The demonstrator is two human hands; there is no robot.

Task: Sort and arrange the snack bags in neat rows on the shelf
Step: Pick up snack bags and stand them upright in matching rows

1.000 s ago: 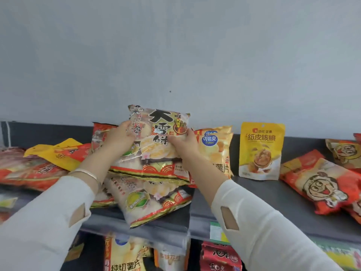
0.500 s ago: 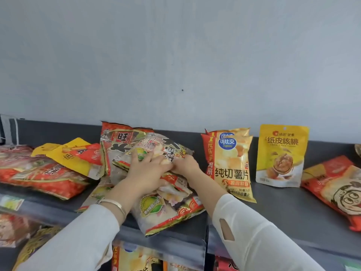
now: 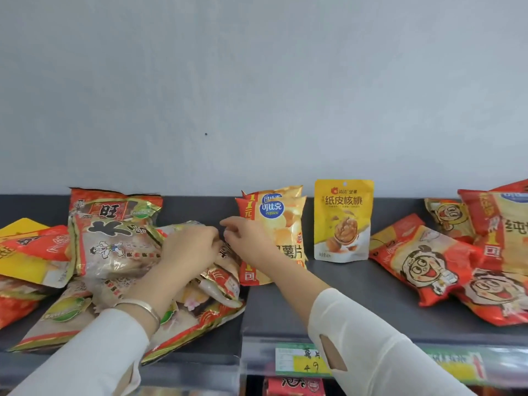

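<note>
Rice-cracker bags [image 3: 114, 247] piled, shelf [image 3: 357, 295] left; chip bags [image 3: 281, 224] & walnut pouch [image 3: 343, 221] upright ctr; red bags [image 3: 423, 261] heaped right.

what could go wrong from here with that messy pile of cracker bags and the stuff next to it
1. The bottom cracker bag juts past the front edge of the shelf under a loose, crooked pile. Pushing on the pile may slide bags off.
2. The right hand is right in front of the standing chip bags. A nudge could topple them, perhaps into the walnut pouch.
</note>
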